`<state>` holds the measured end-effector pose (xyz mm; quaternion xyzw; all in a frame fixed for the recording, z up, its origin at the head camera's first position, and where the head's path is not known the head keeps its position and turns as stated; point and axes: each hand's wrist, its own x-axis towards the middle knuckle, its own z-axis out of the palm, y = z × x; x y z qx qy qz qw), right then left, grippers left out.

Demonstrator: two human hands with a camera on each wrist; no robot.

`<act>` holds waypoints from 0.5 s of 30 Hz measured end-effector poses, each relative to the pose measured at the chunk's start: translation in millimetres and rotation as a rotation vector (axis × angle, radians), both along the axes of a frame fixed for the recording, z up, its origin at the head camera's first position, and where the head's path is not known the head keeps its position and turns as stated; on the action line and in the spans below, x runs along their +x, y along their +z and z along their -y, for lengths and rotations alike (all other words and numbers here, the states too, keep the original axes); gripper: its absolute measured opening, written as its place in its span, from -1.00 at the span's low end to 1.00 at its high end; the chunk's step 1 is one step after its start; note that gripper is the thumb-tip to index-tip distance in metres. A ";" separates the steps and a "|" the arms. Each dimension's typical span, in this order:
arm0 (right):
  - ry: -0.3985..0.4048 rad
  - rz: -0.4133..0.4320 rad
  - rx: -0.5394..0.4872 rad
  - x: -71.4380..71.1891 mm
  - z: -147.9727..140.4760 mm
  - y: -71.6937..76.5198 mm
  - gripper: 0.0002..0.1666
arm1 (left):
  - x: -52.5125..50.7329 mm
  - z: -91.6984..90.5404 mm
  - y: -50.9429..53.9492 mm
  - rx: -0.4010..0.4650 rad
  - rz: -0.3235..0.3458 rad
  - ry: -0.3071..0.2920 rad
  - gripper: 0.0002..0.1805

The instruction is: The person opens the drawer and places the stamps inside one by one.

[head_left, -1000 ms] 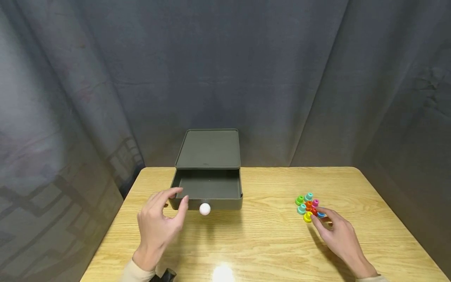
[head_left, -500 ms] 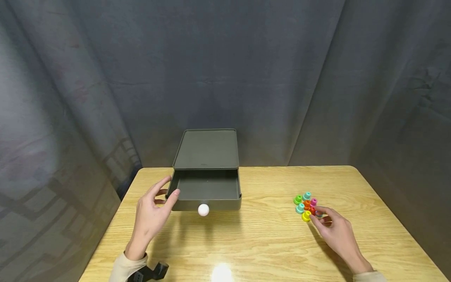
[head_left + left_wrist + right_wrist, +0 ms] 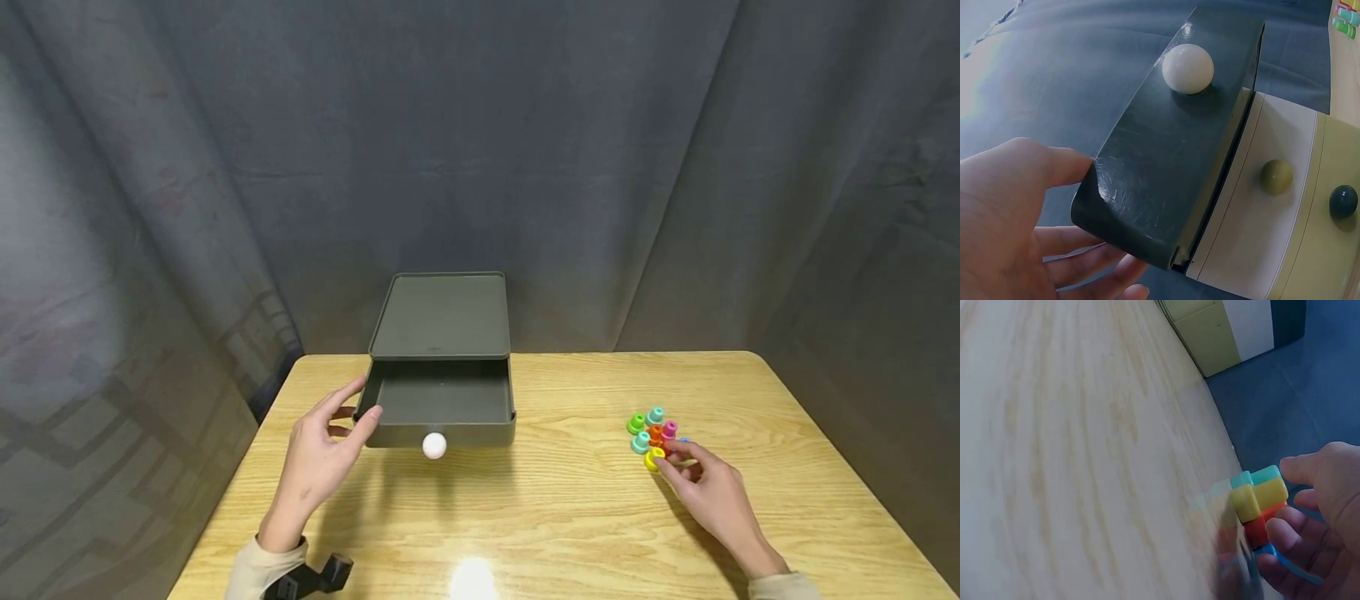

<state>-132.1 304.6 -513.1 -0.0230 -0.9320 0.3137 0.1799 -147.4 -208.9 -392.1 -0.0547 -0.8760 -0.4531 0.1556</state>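
A dark grey-green drawer (image 3: 450, 435) with a round white knob (image 3: 434, 446) stands pulled out of the top of a drawer unit. My left hand (image 3: 318, 457) holds the drawer's front left corner. In the left wrist view its thumb (image 3: 1071, 165) lies against the upper edge, with the other fingers along the outer side. Several colourful pegs (image 3: 656, 434) stand clustered on the table at the right. Over their near side is my right hand (image 3: 712, 496), thumb and fingers spread apart beside the yellow peg (image 3: 1263, 497); contact is unclear. A red peg (image 3: 1256, 532) is partly hidden.
The light wooden table (image 3: 562, 517) carries the unit at its back left. Below the dark drawer, a white drawer (image 3: 1260, 206) and a yellowish one (image 3: 1322, 244) are closed. Grey curtains (image 3: 465, 167) hang behind and at both sides.
My left hand has moved left from in front of the drawer onto its front corner. My right hand has shifted slightly left, towards the yellow peg. The drawer stays pulled out.
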 end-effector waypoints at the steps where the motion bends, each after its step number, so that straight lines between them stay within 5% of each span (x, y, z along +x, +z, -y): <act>1: 0.001 0.003 0.001 -0.3 0.3 -0.5 -0.61 | -0.4 0.1 -0.2 0.001 0.003 -0.001 -0.44; 15: 0.021 -0.018 0.025 -4.4 0.6 -7.1 -0.68 | -0.6 1.6 -4.0 -0.038 -0.008 -0.002 -0.43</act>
